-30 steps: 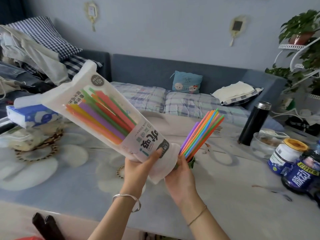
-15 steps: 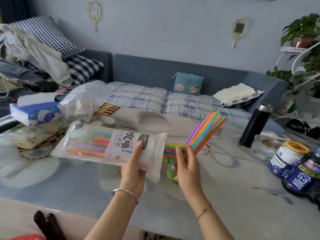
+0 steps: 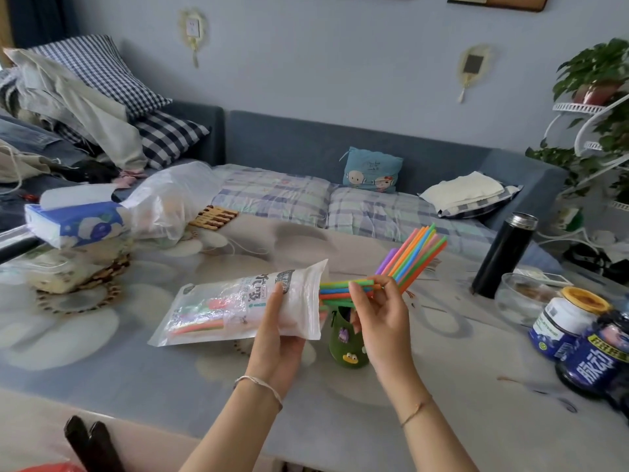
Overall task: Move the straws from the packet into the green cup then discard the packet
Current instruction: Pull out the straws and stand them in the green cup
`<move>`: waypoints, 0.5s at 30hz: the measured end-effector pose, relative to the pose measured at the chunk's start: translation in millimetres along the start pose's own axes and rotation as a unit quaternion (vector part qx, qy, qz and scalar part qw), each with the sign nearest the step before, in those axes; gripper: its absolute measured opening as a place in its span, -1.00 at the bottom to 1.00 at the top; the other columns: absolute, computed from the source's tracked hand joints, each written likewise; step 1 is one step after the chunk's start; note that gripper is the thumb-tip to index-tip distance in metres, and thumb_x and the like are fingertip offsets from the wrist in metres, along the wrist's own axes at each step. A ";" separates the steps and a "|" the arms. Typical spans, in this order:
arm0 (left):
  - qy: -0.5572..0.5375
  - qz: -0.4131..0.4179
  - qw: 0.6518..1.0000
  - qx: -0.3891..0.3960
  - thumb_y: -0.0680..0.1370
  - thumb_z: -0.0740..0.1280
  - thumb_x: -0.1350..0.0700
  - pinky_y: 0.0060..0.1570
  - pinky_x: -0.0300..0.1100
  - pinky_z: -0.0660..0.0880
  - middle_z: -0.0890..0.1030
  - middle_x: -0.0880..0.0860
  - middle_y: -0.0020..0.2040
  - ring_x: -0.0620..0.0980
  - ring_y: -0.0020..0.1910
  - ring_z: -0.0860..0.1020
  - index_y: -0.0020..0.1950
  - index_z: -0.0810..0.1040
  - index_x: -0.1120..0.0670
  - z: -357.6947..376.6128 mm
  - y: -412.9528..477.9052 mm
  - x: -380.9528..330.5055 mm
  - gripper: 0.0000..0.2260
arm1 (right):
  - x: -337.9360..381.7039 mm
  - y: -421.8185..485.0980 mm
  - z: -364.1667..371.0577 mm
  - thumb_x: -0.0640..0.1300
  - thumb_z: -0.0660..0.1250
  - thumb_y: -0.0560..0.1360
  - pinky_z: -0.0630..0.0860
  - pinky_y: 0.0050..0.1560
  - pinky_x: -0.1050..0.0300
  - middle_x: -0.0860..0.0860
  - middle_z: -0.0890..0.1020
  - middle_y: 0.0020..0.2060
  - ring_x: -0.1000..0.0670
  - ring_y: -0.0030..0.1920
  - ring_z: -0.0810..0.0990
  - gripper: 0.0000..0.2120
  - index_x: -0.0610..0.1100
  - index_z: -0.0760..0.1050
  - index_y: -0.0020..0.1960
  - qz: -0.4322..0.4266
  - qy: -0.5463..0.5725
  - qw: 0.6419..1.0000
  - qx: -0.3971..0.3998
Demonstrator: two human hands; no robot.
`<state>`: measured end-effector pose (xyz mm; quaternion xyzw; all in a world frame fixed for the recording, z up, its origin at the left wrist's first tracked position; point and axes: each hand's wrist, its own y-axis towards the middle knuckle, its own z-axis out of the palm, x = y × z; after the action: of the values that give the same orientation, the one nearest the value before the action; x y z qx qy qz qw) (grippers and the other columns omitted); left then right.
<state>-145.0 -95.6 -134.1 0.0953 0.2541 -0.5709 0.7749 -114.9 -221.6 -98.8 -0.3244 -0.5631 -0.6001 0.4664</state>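
My left hand [image 3: 280, 327] grips the clear straw packet [image 3: 231, 306] near its open right end and holds it level above the table. A bunch of coloured straws [image 3: 335, 290] sticks out of that opening, and my right hand [image 3: 379, 311] pinches these straws. The green cup [image 3: 347, 342] with a cartoon face stands on the table right below and between my hands. Several more coloured straws [image 3: 417, 255] lean out of the cup toward the upper right. A few straws remain inside the packet.
A black flask [image 3: 505, 255], a glass bowl [image 3: 522, 298] and dark jars [image 3: 585, 349] stand at the right. A tissue box [image 3: 73, 224] and a plastic bag [image 3: 168, 209] lie at the back left. A sofa runs behind the table [image 3: 136, 352].
The packet came down from a steep tilt to level. My right hand moved from the cup to the packet's mouth and has drawn a bunch of straws further out to the right.
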 end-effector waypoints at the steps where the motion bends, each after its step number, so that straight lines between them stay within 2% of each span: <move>1: -0.010 0.001 1.000 0.004 0.59 0.27 0.05 -0.22 -0.09 0.67 0.74 0.08 -0.15 -0.02 -0.21 0.71 0.02 0.58 0.14 1.7 0.5 -0.5 -0.82 | 3.4 2.3 -0.8 -0.26 0.34 0.47 0.38 -0.58 0.30 0.05 0.52 -0.44 0.09 -0.56 0.40 -0.87 -0.13 0.41 -0.17 -0.014 0.000 1.000 -0.007; 3: -0.030 0.010 1.000 -0.002 0.62 0.25 0.06 -0.25 -0.08 0.67 0.74 0.06 -0.19 -0.04 -0.25 0.71 -0.02 0.58 0.12 1.3 4.7 -4.1 -0.83 | 11.4 7.0 -3.9 -0.27 0.35 0.47 0.36 -0.57 0.30 0.07 0.53 -0.47 0.09 -0.57 0.40 -0.87 -0.14 0.41 -0.20 -0.042 0.011 0.999 -0.030; 4: -0.037 0.015 0.999 -0.005 0.62 0.25 0.06 -0.27 -0.07 0.67 0.74 0.07 -0.16 -0.03 -0.24 0.72 0.03 0.57 0.12 1.5 5.4 -6.5 -0.83 | 16.1 9.8 -5.9 -0.26 0.35 0.46 0.35 -0.57 0.29 0.06 0.53 -0.48 0.09 -0.58 0.39 -0.87 -0.15 0.41 -0.21 -0.048 0.026 0.997 -0.049; 7: -0.054 0.026 0.998 -0.020 0.59 0.29 0.09 -0.29 -0.09 0.65 0.70 0.12 0.06 0.00 -0.13 0.71 0.31 0.50 0.15 -2.1 9.5 -10.6 -0.69 | 29.5 16.7 -12.8 -0.20 0.36 0.47 0.31 -0.61 0.28 0.07 0.52 -0.51 0.10 -0.59 0.37 -0.85 -0.13 0.42 -0.23 -0.050 0.080 0.989 -0.113; 9: -0.070 0.028 0.997 -0.035 0.57 0.31 0.11 -0.30 -0.09 0.64 0.62 0.16 0.25 0.03 -0.03 0.67 0.44 0.41 0.17 -2.1 10.5 -10.0 -0.57 | 33.8 17.1 -12.2 -0.17 0.35 0.48 0.29 -0.60 0.30 0.08 0.52 -0.49 0.11 -0.58 0.35 -0.86 -0.12 0.44 -0.22 -0.041 0.093 0.987 -0.126; 12: -0.088 0.020 0.995 -0.044 0.56 0.32 0.15 -0.31 -0.11 0.64 0.53 0.18 0.37 0.03 0.04 0.62 0.48 0.36 0.16 -1.2 11.0 -6.0 -0.52 | 29.3 11.7 -2.1 -0.14 0.36 0.47 0.27 -0.59 0.32 0.10 0.46 -0.53 0.12 -0.59 0.32 -0.96 -0.10 0.51 -0.13 -0.005 0.069 0.995 -0.076; 15: -0.091 0.014 0.995 -0.042 0.52 0.35 0.14 -0.25 -0.09 0.66 0.53 0.18 0.38 0.07 0.17 0.59 0.48 0.36 0.17 -3.1 13.0 -1.4 -0.47 | 18.6 7.5 9.7 -0.13 0.35 0.49 0.25 -0.60 0.31 0.10 0.39 -0.59 0.11 -0.60 0.29 -0.92 -0.14 0.50 -0.12 0.030 -0.009 0.999 -0.009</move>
<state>-134.0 -88.7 -138.0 0.0136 0.2051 -0.5550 0.8060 -115.9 -215.2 -77.5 -0.3507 -0.5515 -0.5883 0.4763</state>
